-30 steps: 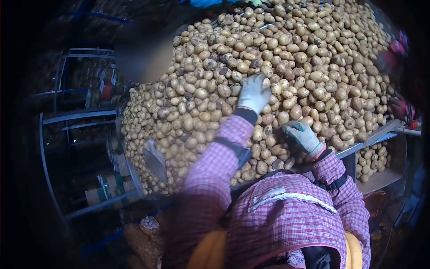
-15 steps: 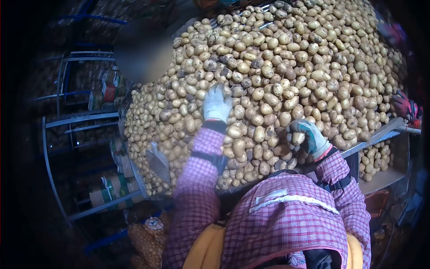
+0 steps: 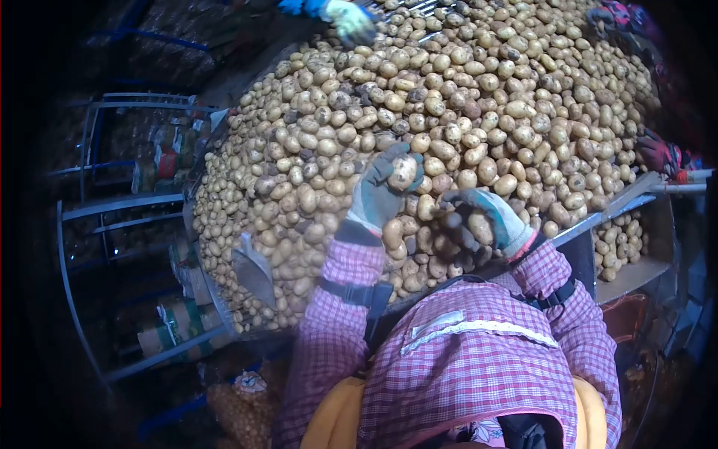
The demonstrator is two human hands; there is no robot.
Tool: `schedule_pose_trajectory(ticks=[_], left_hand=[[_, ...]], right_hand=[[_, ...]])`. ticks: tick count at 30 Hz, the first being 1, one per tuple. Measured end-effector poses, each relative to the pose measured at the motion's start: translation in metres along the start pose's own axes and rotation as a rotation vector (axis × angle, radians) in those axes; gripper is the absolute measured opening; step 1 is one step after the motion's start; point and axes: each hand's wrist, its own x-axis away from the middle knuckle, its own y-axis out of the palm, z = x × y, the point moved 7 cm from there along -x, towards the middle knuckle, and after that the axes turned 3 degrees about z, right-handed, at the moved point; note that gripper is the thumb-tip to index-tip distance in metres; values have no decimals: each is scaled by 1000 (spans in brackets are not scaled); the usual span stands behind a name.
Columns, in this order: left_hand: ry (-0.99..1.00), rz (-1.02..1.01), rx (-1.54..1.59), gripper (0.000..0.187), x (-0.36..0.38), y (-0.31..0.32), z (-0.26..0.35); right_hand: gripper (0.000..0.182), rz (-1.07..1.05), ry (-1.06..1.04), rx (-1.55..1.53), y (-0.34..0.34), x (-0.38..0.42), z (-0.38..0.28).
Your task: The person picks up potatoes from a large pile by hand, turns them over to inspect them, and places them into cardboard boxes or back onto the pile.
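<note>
My left hand (image 3: 374,196), in a grey-green work glove, has its fingers curled round a potato (image 3: 404,173) just above the heap. To its right, my right hand (image 3: 499,213) wears a white and teal glove with dark fingertips. Its fingers are bent round another potato (image 3: 480,227), low over the near part of the pile. Beneath both hands spreads a broad heap of potatoes (image 3: 523,142), some with dark soil or blemishes. Darker, shaded potatoes lie between my right hand and my body.
A metal divider plate (image 3: 254,273) stands among the potatoes at left. Another person's gloved hand (image 3: 350,21) reaches in at the top, and a pink-gloved hand (image 3: 658,153) rests at the right edge. A metal rail (image 3: 606,217) borders a lower bin. Steel frames (image 3: 123,202) stand left.
My left hand has turned over and drawn back slightly toward the right hand; a potato now shows in its fingers. The right hand has shifted a little left. Another person's hand appears at the top.
</note>
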Motion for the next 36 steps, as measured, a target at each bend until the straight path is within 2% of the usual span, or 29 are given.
schedule_pose_trajectory(ticks=[2, 3, 4, 6, 7, 9, 10, 11, 12, 13, 14, 15, 16, 17, 18, 19, 20, 22, 23, 24, 26, 27, 28, 32, 36], left_hand=[[-16, -24, -72, 53, 16, 22, -21], [-22, -137, -301, 55, 25, 30, -38], [5, -117, -505, 56, 28, 32, -53], [3, -52, -770, 56, 44, 62, -50], [3, -64, -765, 56, 44, 63, -56], [115, -214, -766, 56, 48, 66, -67], [68, -154, -764, 49, 45, 48, -79], [141, -146, -836, 44, 43, 45, -79], [212, -138, -905, 39, 43, 44, -76], [215, -138, -909, 39, 46, 46, -66], [211, -72, -1068, 37, 50, 47, -47], [207, -2, -1227, 36, 52, 42, -27], [133, 99, -1154, 43, 42, 3, -17], [193, 199, -1260, 36, 43, 6, 14], [227, 300, -1320, 35, 41, -3, 38], [311, 358, -1275, 33, 30, -36, 50], [350, 333, -1338, 37, 19, -49, 64], [514, 234, -1750, 36, 3, -31, 81], [516, 238, -1749, 36, -6, -29, 81], [508, 230, -1882, 38, -16, -25, 76], [484, 175, -2042, 42, -42, -28, 62], [448, 198, -2150, 44, -50, -28, 55], [409, 223, -2258, 46, -57, -27, 50], [402, 336, -2460, 46, -76, -16, 36], [493, 320, -2691, 35, -96, -23, 33]], right_hand=[[43, 43, 340, -600, 32, 13, -12], [40, -33, 242, -477, 33, 11, -14], [40, 226, 367, -389, 32, 12, -5], [36, 119, 269, -534, 34, 10, 7], [28, 124, 243, -423, 30, 9, 12], [28, 118, 215, -332, 26, 22, 15], [28, 109, 185, -246, 26, 25, 11], [34, 31, 291, -348, 9, 33, 30], [37, 77, 151, -344, -10, 39, 31], [41, 252, -25, -232, -42, 51, 33], [42, 372, 43, -303, -56, 79, 11], [46, 488, -10, -245, -87, 101, 6], [43, 566, -84, -234, -101, 135, -22], [41, 796, -208, -90, -159, 166, -9], [42, 900, -56, 202, -212, 209, -13], [43, 920, -82, 442, -235, 238, -38], [45, 935, -107, 681, -248, 261, -58], [45, 1253, -173, 795, -272, 300, -79], [43, 1279, -211, 720, -274, 302, -85], [43, 1278, -210, 717, -274, 296, -80], [41, 1095, -247, 654, -249, 250, -75], [36, 1033, -157, 452, -235, 223, -57], [33, 949, -181, 354, -214, 194, -47], [32, 735, -71, 101, -150, 108, -20], [31, 516, -65, 78, -129, 55, 4]])
